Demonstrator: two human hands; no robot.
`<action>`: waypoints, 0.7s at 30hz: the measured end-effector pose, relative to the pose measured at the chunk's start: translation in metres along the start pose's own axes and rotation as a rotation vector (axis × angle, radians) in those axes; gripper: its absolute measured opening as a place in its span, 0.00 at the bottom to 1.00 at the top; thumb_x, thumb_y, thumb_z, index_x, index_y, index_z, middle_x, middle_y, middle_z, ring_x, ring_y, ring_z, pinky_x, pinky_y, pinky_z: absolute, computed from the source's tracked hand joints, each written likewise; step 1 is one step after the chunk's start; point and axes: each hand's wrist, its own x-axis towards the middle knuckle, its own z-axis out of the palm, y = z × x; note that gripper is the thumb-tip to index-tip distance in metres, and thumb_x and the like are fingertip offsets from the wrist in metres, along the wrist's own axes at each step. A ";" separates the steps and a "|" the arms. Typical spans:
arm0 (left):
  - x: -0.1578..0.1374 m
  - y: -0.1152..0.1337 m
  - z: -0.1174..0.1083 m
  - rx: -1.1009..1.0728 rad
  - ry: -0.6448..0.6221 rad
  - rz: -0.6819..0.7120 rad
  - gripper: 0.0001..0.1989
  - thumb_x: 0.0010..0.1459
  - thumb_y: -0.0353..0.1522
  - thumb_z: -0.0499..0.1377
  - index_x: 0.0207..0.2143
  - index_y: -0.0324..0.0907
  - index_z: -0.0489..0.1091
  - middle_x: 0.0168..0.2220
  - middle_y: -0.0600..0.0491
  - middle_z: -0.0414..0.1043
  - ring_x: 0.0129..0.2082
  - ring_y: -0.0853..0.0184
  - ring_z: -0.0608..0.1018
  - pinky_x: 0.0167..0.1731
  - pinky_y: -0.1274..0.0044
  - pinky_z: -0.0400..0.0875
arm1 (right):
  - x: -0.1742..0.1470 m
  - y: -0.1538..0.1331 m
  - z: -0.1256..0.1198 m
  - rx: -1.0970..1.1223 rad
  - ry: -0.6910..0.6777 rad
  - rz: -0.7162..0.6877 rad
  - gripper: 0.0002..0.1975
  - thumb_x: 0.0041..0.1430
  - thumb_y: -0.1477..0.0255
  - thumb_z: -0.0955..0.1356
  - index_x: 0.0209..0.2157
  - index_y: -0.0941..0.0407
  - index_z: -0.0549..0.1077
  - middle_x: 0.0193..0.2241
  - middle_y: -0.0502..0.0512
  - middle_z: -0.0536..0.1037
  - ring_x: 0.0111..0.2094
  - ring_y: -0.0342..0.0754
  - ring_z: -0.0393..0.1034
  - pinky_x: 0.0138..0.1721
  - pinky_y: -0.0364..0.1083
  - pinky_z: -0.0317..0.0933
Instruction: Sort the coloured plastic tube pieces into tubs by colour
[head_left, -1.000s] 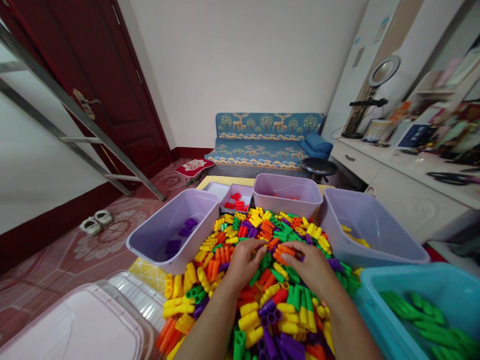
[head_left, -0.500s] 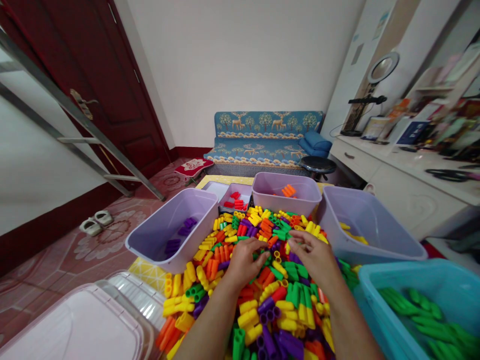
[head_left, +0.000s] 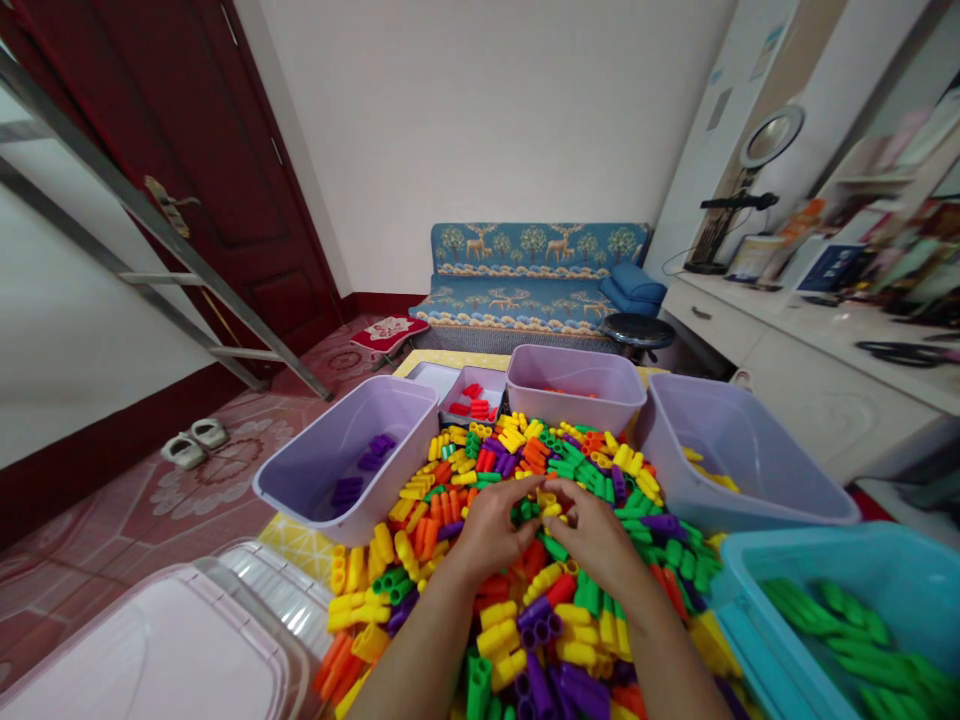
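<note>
My left hand [head_left: 489, 530] curls over the middle of a heap of colourful plastic tube blocks [head_left: 517, 625], its fingers bent around a green tube block [head_left: 525, 510]. Facing it, my right hand [head_left: 596, 530] has thumb and fingers closed on a yellow tube block [head_left: 551, 508]. The fingertips of both hands almost meet, and they partly hide these two blocks. Around the hands lie joined tubes in yellow, orange, purple, green and red.
A purple bin [head_left: 405, 470] with purple blocks stands left. Behind are a small box [head_left: 495, 378] of red blocks and a bin [head_left: 574, 405] with orange ones. At right stand a bin [head_left: 750, 470] with yellow blocks and a turquoise bin [head_left: 787, 540] with green. Lids [head_left: 172, 640] lie front left.
My right hand has moved left and closed in beside my left hand at the yellow block. The orange blocks seen high in the back bin now lie lower inside it.
</note>
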 end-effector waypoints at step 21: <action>0.005 0.002 -0.001 -0.022 0.054 -0.011 0.16 0.53 0.27 0.61 0.45 0.44 0.75 0.45 0.49 0.76 0.46 0.61 0.76 0.48 0.71 0.69 | 0.005 -0.008 -0.054 1.555 0.865 0.211 0.16 0.38 0.72 0.77 0.29 0.57 0.70 0.23 0.43 0.74 0.23 0.36 0.68 0.25 0.34 0.65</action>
